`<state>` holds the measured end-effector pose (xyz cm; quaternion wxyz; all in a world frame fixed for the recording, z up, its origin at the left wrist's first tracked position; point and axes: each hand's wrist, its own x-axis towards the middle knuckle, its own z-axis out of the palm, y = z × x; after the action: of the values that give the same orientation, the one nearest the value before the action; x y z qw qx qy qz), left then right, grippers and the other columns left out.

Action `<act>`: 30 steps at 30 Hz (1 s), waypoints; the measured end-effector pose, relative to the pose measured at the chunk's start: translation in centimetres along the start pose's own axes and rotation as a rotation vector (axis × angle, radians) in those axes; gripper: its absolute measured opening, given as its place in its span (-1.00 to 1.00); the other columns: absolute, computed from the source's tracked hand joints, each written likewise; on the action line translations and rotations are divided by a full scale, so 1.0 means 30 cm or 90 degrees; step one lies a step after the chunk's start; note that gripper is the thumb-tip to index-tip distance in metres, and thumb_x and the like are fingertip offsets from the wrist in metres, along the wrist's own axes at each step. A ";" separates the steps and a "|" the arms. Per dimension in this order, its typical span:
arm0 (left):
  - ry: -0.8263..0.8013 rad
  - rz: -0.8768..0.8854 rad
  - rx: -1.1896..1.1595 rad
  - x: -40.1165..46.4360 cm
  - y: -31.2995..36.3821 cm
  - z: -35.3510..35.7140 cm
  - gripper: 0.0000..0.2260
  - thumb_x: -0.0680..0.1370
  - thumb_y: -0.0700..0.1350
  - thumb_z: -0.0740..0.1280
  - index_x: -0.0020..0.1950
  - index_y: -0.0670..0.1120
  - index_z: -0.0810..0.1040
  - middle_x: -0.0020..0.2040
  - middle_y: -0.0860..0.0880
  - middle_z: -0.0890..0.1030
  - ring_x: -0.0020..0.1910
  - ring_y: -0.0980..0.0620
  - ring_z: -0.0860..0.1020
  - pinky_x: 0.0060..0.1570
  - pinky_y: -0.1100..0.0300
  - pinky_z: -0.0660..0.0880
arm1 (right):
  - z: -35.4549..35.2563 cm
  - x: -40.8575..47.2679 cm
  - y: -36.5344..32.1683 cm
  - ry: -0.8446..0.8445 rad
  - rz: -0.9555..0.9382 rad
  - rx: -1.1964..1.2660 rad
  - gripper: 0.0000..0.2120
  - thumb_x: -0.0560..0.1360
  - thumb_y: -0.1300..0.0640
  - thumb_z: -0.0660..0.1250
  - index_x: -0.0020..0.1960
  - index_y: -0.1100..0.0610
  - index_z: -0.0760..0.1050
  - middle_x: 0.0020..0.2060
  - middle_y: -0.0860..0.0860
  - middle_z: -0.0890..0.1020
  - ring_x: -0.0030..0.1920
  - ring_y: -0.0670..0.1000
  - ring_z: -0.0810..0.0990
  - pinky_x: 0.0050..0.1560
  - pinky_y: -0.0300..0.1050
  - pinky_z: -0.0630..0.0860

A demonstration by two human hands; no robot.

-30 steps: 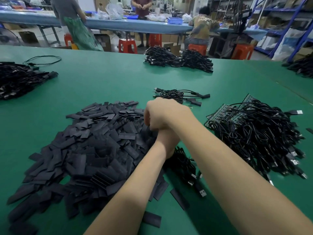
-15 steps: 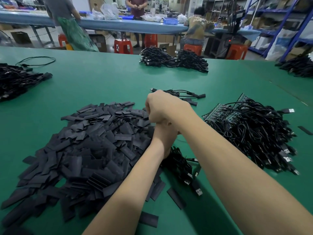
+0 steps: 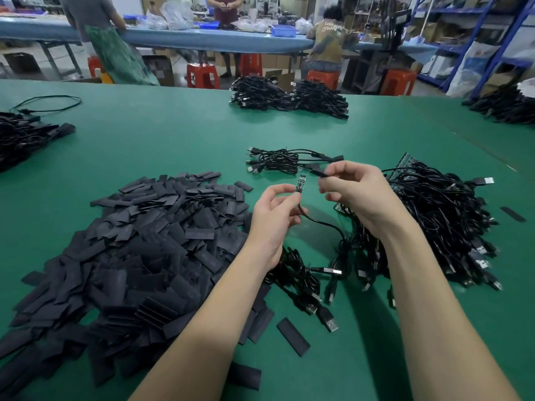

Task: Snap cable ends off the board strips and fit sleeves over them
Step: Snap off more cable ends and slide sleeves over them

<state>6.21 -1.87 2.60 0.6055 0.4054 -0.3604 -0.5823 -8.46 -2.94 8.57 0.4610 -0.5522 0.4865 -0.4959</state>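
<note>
While left grip point(image 3: 278, 209) pinches cable end point(image 3: 301, 183), right grip point(image 3: 351, 188) pinches something dark — unclear

we are in a small electronics assembly workshop. our green desk point(image 3: 162, 134) carries a heap of black sleeves point(image 3: 130, 250), bundles of black cables point(image 3: 289, 96) and a tangle of cables on board strips point(image 3: 434, 215). behind it runs a long blue desk point(image 3: 202, 39) where other workers point(image 3: 330, 41) stand or sit on red stools point(image 3: 202, 75), with a blue bin point(image 3: 283, 30) and plastic bags on it. blue metal shelving point(image 3: 492, 30) with cartons lines the right wall.
</note>
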 end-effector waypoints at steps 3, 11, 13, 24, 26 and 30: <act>-0.029 -0.011 -0.019 -0.003 0.005 -0.003 -0.90 0.60 -0.31 0.31 0.05 -0.13 0.53 -0.31 0.00 0.57 -0.34 0.08 0.55 -0.36 0.31 0.45 | -0.017 0.001 0.026 0.036 0.019 -0.020 -0.84 0.46 0.32 0.49 -0.17 0.11 0.56 -0.39 -0.06 0.59 -0.36 -0.11 0.58 -0.36 -0.34 0.47; -0.082 -0.011 -0.022 -0.009 0.012 -0.007 -0.89 0.60 -0.30 0.30 0.05 -0.11 0.55 -0.19 -0.13 0.47 -0.34 0.06 0.50 -0.36 0.31 0.41 | 0.016 0.008 0.041 -0.017 0.033 -0.136 -0.80 0.44 0.30 0.51 -0.20 0.11 0.52 -0.41 -0.04 0.55 -0.44 -0.14 0.48 -0.37 -0.30 0.40; -0.087 -0.010 -0.028 -0.011 0.014 -0.008 -0.89 0.60 -0.31 0.30 0.05 -0.12 0.55 -0.21 -0.10 0.53 -0.34 0.06 0.50 -0.36 0.31 0.41 | 0.015 0.001 0.046 -0.083 0.049 -0.065 -0.79 0.45 0.33 0.50 -0.17 0.13 0.50 -0.38 0.00 0.57 -0.38 -0.09 0.55 -0.35 -0.29 0.45; -0.136 -0.024 -0.055 -0.017 0.020 -0.022 -0.87 0.61 -0.26 0.29 0.05 -0.07 0.60 -0.12 -0.04 0.64 -0.29 0.10 0.52 -0.31 0.32 0.43 | -0.020 -0.015 0.054 -0.223 0.080 0.094 -0.82 0.30 0.11 0.58 -0.17 0.10 0.63 -0.22 0.03 0.67 -0.16 -0.02 0.66 -0.15 -0.25 0.58; -0.146 -0.027 -0.070 -0.019 0.022 -0.026 -0.86 0.61 -0.25 0.30 0.06 -0.05 0.61 -0.11 -0.02 0.66 -0.30 0.12 0.54 -0.33 0.34 0.44 | -0.018 -0.014 0.054 -0.210 0.096 0.117 -0.83 0.28 0.05 0.59 -0.19 0.08 0.68 -0.20 0.03 0.68 -0.14 -0.01 0.65 -0.20 -0.27 0.57; -0.180 -0.030 -0.079 -0.021 0.025 -0.027 -0.86 0.59 -0.23 0.34 0.10 -0.07 0.63 -0.11 -0.03 0.63 -0.27 0.10 0.54 -0.31 0.33 0.44 | -0.011 -0.010 0.049 -0.175 0.136 0.211 -0.83 0.33 0.05 0.54 -0.14 0.12 0.74 -0.19 0.01 0.70 -0.22 -0.09 0.67 -0.31 -0.36 0.55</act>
<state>7.21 -1.18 2.98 0.5587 0.2897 -0.3958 -0.6688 -8.92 -2.79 7.12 0.6570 -0.4766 0.3866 -0.4379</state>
